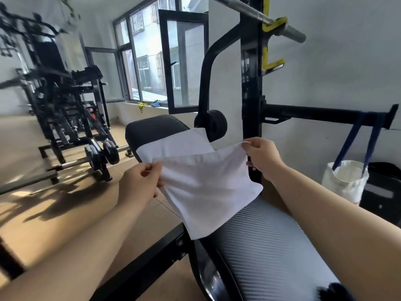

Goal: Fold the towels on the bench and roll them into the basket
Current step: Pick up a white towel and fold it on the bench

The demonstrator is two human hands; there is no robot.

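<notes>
**Light cloth, two pinched corners**

Head view: we held a white towel above the worktop, a padded gym bench with a ribbed grey cover. Our left hand pinched the towel's corner at about nine o'clock of the cloth, thumb on top and fingers beneath. Our right hand pinched the far corner at about one o'clock, slightly higher. Both hands were closed on the fabric, neither one free. The towel hung between them in a slack sheet, its lower edge draping down to rest on the worktop toward six o'clock.

A second white towel lay on the worktop at twelve o'clock of the held one, partly hidden behind it. The basket, a pale soft-sided bag on dark blue straps, hung from a rack bar at three o'clock, well apart from the towels, its mouth open.

We judged the towel thin, light and wholly limp: it would keep no shape by itself and sag wherever it was unsupported. It looked dry and not slippery, so a fingertip pinch seemed enough. Corners and hems seemed the best places to hold, since they keep an edge taut and let it be matched to the opposite one. For rolling, we thought flat palms pressing on the folded strip would serve better than pinching.
</notes>
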